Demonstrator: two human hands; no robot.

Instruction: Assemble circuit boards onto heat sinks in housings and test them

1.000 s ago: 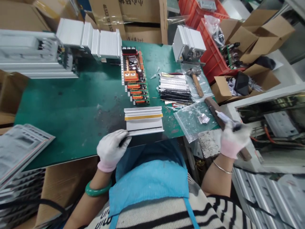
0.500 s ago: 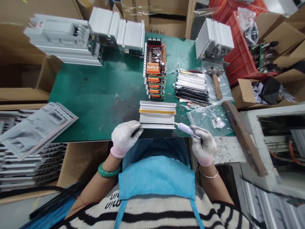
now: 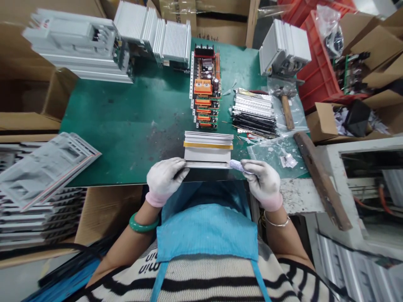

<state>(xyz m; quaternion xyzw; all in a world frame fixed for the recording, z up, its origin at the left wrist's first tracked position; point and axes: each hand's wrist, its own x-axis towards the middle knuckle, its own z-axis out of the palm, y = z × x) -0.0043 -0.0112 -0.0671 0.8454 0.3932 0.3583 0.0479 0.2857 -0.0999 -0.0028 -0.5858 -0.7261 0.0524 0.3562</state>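
A silver finned heat sink (image 3: 207, 154) with a yellow strip across it lies at the near edge of the green bench. My left hand (image 3: 166, 178), in a white glove, has its thumb and fingers closed on the heat sink's left end. In my gloved right hand (image 3: 262, 180) is a small white tube (image 3: 237, 165) with printing, pinched between thumb and fingers. The tube points left, and its nozzle is over the right end of the heat sink's near channel. Just beyond the heat sink stands a row of circuit boards (image 3: 206, 86) with orange terminal blocks.
Right of the boards lie a pile of metal and black strips (image 3: 253, 111), a hammer (image 3: 287, 109) and plastic bags. A wooden bar (image 3: 321, 180) rests at the bench's right edge. Large heat-sink units (image 3: 78, 46) stand at the back left; grey covers (image 3: 47, 167) are stacked at left.
My right hand has moved left with the tube, bringing its nozzle from beside the heat sink to over its right end. My left hand stays at the left end.
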